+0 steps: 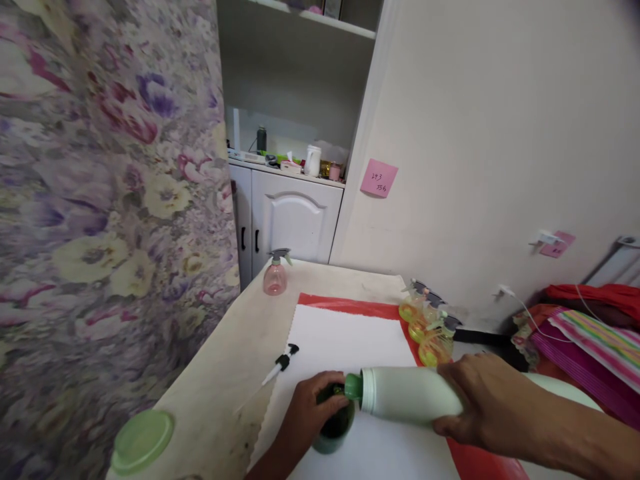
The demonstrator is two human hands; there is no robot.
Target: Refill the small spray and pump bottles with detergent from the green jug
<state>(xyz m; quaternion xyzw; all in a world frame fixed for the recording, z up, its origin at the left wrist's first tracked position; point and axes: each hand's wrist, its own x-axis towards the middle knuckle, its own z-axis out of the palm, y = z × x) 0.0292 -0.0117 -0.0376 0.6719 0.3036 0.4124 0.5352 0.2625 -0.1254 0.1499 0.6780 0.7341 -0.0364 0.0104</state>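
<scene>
My left hand (316, 408) is closed around the upper part of a dark green bottle (334, 435) that stands on white paper. My right hand (473, 400) grips a large pale green bottle (407, 395), tipped nearly level. Its green spout (353, 387) points left and sits at the mouth of the dark green bottle, beside my left fingers. Whether liquid flows between them I cannot tell. A pump top (283, 363) with a black head and thin tube lies left of my left hand. At the lower left rests a light green round lid (143, 440).
A pink spray bottle (275, 277) stands at the table's far left corner. Several spray bottles with yellow liquid (433, 337) line the right edge, on a red sheet (350, 307) under the white paper (355, 337). A floral curtain (120, 200) hangs left; a white cabinet (297, 217) stands behind.
</scene>
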